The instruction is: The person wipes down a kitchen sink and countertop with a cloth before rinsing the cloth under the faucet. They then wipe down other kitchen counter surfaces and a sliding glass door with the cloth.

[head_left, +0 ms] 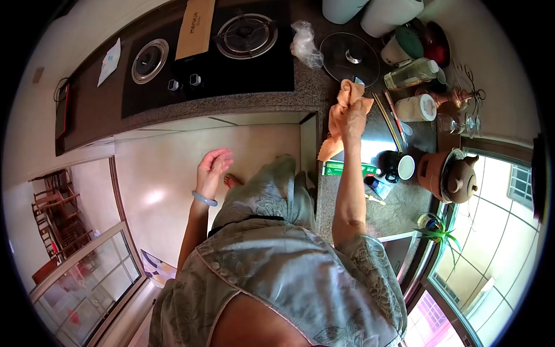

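Note:
My right hand (354, 120) is closed on an orange cloth (333, 137) over the countertop, and part of the cloth hangs toward the counter's front edge. Just beyond the bunched end of the cloth lies a round glass lid (335, 58) with a knob. Beside that hand are chopsticks (388, 122) and, nearer my body, a green box (341, 168) and a dark mug (388, 166) with a pale inside. My left hand (213, 169), with a bangle at the wrist, is in the air over the floor, fingers loosely extended and holding nothing.
A gas hob (208, 75) with two burners is set in the counter, a cardboard piece (194, 32) across it. A crumpled plastic bag (306, 45), a bottle (407, 75), a white jar (415, 108), a brown teapot (459, 179) and a potted plant (440, 234) stand around the corner.

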Demonstrator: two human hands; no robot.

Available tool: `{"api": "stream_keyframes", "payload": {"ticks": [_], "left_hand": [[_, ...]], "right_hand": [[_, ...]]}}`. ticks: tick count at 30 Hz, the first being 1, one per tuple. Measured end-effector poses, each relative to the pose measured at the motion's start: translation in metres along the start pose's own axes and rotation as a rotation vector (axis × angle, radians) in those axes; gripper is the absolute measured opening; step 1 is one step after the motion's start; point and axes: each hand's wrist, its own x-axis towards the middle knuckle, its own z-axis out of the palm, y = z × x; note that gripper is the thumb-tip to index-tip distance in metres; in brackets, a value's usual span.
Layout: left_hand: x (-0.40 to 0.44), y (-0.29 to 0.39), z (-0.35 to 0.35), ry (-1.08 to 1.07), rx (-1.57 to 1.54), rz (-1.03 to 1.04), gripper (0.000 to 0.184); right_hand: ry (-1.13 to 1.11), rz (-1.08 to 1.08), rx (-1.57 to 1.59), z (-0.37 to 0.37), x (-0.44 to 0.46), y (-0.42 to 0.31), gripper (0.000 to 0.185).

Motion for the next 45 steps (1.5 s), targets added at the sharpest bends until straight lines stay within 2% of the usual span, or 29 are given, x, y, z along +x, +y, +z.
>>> {"api": "stream_keyframes", "payload": {"ticks": [1,2,4,5,6,8,9,11,12,13,14,17,19,21,23,24,26,27,28,30,32,35,40,43,44,45], "left_hand": [[-0.002,-0.004,-0.004,-0.003,-0.004,-0.001,0.023],[-0.003,-0.01,-0.009,0.0,-0.039,-0.03,0.023],[-0.002,-0.015,-0.018,-0.009,-0.078,-0.055,0.023],[0.001,-0.015,-0.022,-0.013,-0.092,-0.076,0.023],[0.003,-0.015,-0.026,-0.018,-0.103,-0.099,0.023],[0.012,-0.011,-0.035,-0.033,-0.092,-0.07,0.023],[0.018,-0.008,-0.039,-0.032,-0.084,-0.043,0.024],[0.027,0.0,-0.047,-0.028,-0.07,-0.012,0.024],[0.025,0.001,-0.049,-0.014,-0.059,0.011,0.024],[0.022,0.002,-0.05,-0.012,-0.067,0.009,0.024],[0.018,0.003,-0.053,0.001,-0.071,0.038,0.024],[0.014,-0.003,-0.058,0.029,-0.086,0.059,0.024],[0.005,-0.019,-0.061,0.039,-0.09,0.018,0.024],[0.008,-0.03,-0.063,0.009,-0.12,-0.08,0.024],[0.011,-0.029,-0.06,-0.022,-0.109,-0.088,0.023],[0.013,-0.027,-0.057,-0.04,-0.105,-0.086,0.023],[0.02,-0.02,-0.058,-0.066,-0.07,-0.054,0.023],[0.023,-0.018,-0.058,-0.081,-0.033,-0.028,0.023],[0.025,-0.016,-0.058,-0.078,-0.036,-0.035,0.023],[0.023,-0.016,-0.064,-0.034,-0.031,0.032,0.023],[0.018,-0.019,-0.064,-0.026,-0.04,0.027,0.023],[0.005,-0.038,-0.076,-0.02,-0.028,-0.01,0.023],[-0.002,-0.05,-0.088,-0.011,-0.026,-0.07,0.027],[-0.001,-0.051,-0.093,0.007,-0.048,-0.073,0.027],[0.001,-0.041,-0.089,0.01,-0.061,-0.04,0.025],[-0.002,-0.035,-0.088,0.013,-0.074,-0.009,0.024]], "right_hand": [[0.095,-0.067,-0.143,-0.002,0.001,-0.016,0.042],[-0.145,-0.065,-0.5,0.003,-0.003,-0.041,0.046],[-0.036,-0.081,-0.29,0.134,-0.004,0.015,0.049],[-0.086,-0.207,-0.319,0.115,-0.018,-0.03,0.048],[-0.213,-0.315,-0.525,0.043,-0.029,-0.11,0.048],[0.027,-0.435,-0.225,0.077,-0.034,-0.096,0.051],[-0.044,-0.268,-0.06,0.08,-0.033,-0.078,0.052],[-0.176,0.188,0.717,0.051,-0.025,-0.05,0.059],[-0.116,0.433,1.051,0.035,-0.022,-0.036,0.067],[-0.02,0.387,0.702,0.029,-0.017,-0.007,0.064],[0.026,0.082,0.444,0.028,-0.01,0.034,0.057],[0.09,-0.077,-0.405,0.034,0.009,0.043,0.042],[0.016,-0.24,-0.883,0.037,-0.004,-0.016,0.036],[-0.227,-0.384,-0.747,0.063,-0.007,-0.032,0.033],[0.009,-0.451,-0.559,0.082,-0.043,-0.076,0.038],[0.039,-0.371,-0.241,0.068,-0.049,-0.092,0.04],[-0.135,-0.113,-0.158,0.059,-0.044,-0.077,0.044],[0.116,-0.276,-0.347,0.065,-0.042,-0.052,0.041],[0.084,-0.202,-0.14,0.054,-0.03,-0.051,0.036],[0.047,-0.189,-0.087,0.039,-0.014,-0.054,0.033],[0.02,-0.136,-0.165,0.051,0.001,-0.053,0.032],[0.138,-0.146,-0.354,0.06,-0.013,-0.06,0.035],[0.122,-0.274,-0.273,0.051,-0.074,-0.055,0.044],[0.109,-0.32,-0.324,0.048,-0.031,-0.048,0.049],[0.032,-0.323,-0.421,0.051,-0.009,-0.044,0.055],[0.042,-0.264,-0.397,0.058,0.009,-0.039,0.058]]}}
